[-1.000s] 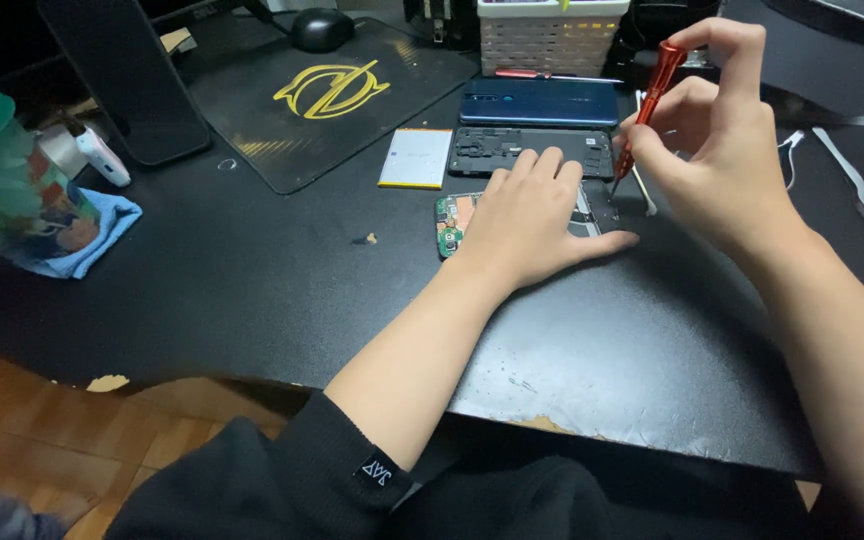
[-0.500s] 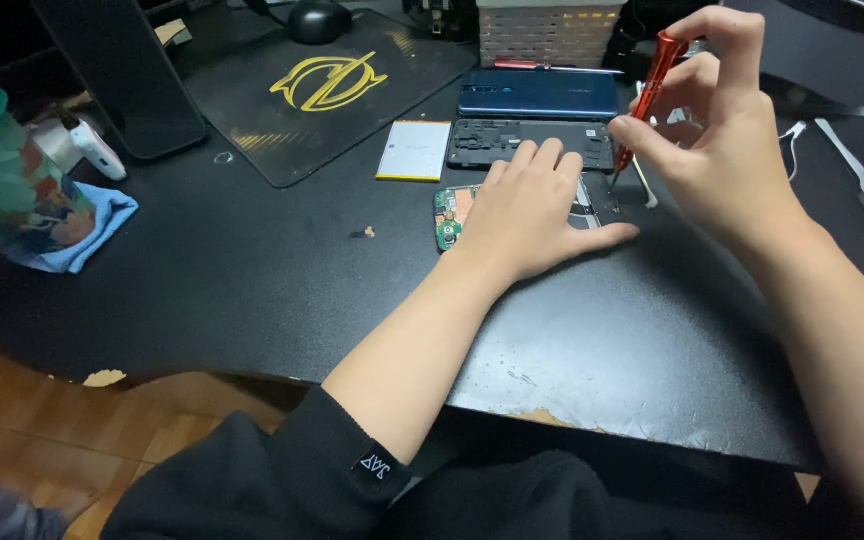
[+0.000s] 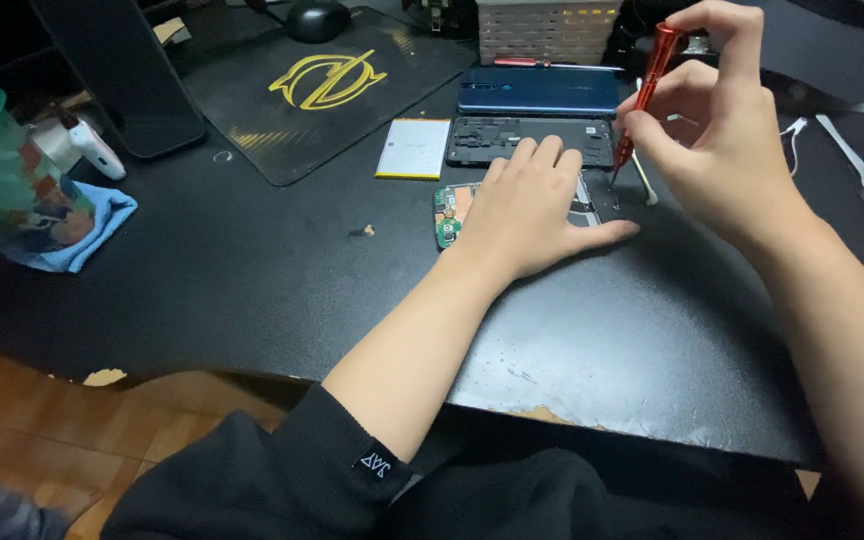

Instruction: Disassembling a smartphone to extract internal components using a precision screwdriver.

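Left hand (image 3: 524,205) flat, fingers spread, pressing the opened phone (image 3: 449,214) onto the black table (image 3: 252,270), right hand (image 3: 717,130) pinching a red screwdriver (image 3: 644,85), tip down at the phone's right end

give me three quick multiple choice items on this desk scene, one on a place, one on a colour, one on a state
1. Where does the left hand rest?
A. flat on the opened phone
B. on the mouse
C. on the blue cloth

2. What colour is the screwdriver handle?
A. yellow
B. red
C. green

3. How is the screwdriver held?
A. lying flat on the desk
B. tip up in the left hand
C. near upright in the right hand, tip down by the phone

Answers:
1 A, the palm covers the phone's circuit board.
2 B, the handle shows red between the fingers.
3 C, the right fingers pinch it with the tip at the phone's edge.
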